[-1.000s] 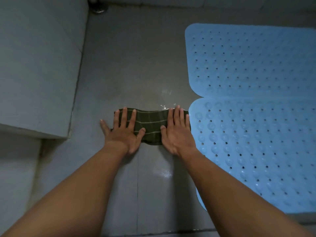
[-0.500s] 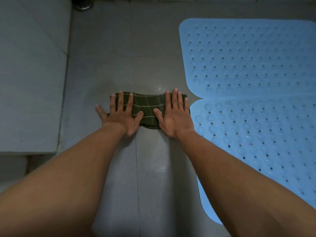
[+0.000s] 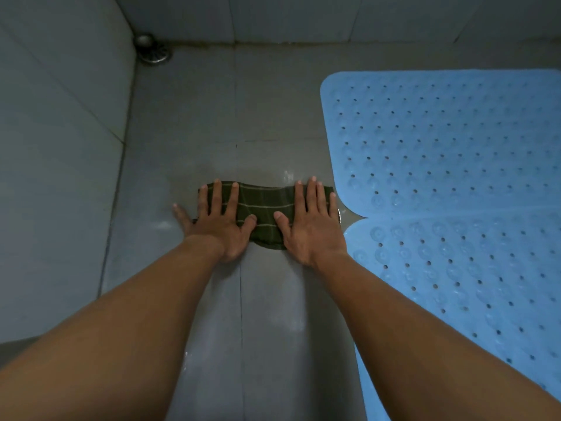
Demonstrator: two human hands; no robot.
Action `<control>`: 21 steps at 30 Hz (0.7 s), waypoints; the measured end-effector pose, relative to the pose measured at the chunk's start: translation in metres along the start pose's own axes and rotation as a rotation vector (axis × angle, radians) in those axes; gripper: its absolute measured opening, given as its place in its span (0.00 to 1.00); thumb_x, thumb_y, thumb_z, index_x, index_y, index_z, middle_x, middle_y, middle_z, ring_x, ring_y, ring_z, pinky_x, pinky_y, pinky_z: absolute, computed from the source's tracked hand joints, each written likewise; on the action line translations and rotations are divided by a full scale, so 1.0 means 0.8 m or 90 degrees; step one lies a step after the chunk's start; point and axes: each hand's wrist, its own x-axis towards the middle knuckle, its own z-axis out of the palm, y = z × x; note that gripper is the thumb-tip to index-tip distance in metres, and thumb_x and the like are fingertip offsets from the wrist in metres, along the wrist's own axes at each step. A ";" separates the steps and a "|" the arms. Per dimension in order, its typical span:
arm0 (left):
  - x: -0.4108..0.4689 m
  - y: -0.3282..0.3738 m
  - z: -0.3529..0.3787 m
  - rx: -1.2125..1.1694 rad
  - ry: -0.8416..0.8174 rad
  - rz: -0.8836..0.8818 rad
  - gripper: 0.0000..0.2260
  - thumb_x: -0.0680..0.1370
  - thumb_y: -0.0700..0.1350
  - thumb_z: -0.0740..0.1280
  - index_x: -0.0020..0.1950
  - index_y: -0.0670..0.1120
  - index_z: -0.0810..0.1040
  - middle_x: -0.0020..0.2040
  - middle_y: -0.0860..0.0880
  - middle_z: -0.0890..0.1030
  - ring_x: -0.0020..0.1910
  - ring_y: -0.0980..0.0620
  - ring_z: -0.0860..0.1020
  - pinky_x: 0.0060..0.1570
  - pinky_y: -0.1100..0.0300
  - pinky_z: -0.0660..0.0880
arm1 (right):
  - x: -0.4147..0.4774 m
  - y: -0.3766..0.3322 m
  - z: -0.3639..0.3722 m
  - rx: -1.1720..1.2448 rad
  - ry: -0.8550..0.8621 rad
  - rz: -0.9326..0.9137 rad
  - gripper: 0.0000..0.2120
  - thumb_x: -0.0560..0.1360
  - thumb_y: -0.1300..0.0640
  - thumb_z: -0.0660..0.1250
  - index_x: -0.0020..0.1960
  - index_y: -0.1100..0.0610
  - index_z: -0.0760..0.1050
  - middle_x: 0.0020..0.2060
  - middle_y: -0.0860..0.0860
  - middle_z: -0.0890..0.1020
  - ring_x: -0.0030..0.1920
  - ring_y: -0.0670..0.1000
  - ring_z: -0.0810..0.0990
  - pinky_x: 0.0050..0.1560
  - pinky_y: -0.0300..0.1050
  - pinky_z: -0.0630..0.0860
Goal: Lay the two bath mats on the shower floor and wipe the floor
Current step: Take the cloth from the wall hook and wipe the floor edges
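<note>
Item: wiping of the shower floor (image 3: pixel 212 117), judged to be the step in hand, since the far mat (image 3: pixel 440 141) and the near mat (image 3: pixel 455 284), both blue and perforated, are seen laid edge to edge at the right. Cloth (image 3: pixel 264 208): dark green with pale stripes, folded into a band, lying flat on the wet tiles between the wall (image 3: pixel 60 147) and the mats, its right end just beside their rounded corners. Left hand (image 3: pixel 218 220) and right hand (image 3: pixel 309 226): both laid palm-down on the ends of the cloth, fingers straight and spread, nothing pinched or curled round; the left little finger rests on bare tile. Both arms are extended forward. Next move, as judged: even pressure from both palms while the cloth is slid over the tiles, perhaps toward the drain (image 3: pixel 153 51), with the mat edge avoided.
</note>
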 end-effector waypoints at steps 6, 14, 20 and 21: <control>0.030 0.003 -0.019 -0.011 0.015 0.011 0.33 0.79 0.69 0.41 0.77 0.59 0.29 0.78 0.52 0.28 0.76 0.48 0.28 0.69 0.28 0.35 | 0.023 0.000 -0.005 0.009 0.004 0.016 0.36 0.82 0.37 0.40 0.81 0.59 0.40 0.80 0.59 0.44 0.80 0.57 0.39 0.78 0.58 0.38; 0.076 0.010 -0.050 -0.006 0.029 0.005 0.33 0.79 0.69 0.41 0.77 0.59 0.30 0.78 0.52 0.29 0.77 0.49 0.29 0.69 0.27 0.34 | 0.082 0.006 -0.021 0.001 -0.004 0.008 0.36 0.82 0.36 0.39 0.81 0.58 0.39 0.80 0.59 0.42 0.80 0.56 0.39 0.78 0.58 0.39; 0.122 0.013 -0.080 -0.005 0.048 0.005 0.32 0.79 0.68 0.41 0.78 0.58 0.31 0.79 0.52 0.30 0.77 0.48 0.30 0.69 0.28 0.33 | 0.144 0.007 -0.030 -0.007 0.012 0.003 0.37 0.81 0.36 0.39 0.81 0.58 0.39 0.80 0.60 0.43 0.80 0.57 0.40 0.78 0.58 0.40; 0.132 0.015 -0.086 -0.003 0.054 0.005 0.32 0.79 0.68 0.41 0.78 0.58 0.31 0.79 0.52 0.30 0.77 0.48 0.30 0.69 0.28 0.34 | 0.155 0.008 -0.032 -0.009 0.016 0.004 0.37 0.81 0.36 0.39 0.81 0.58 0.40 0.80 0.60 0.44 0.80 0.57 0.40 0.78 0.58 0.40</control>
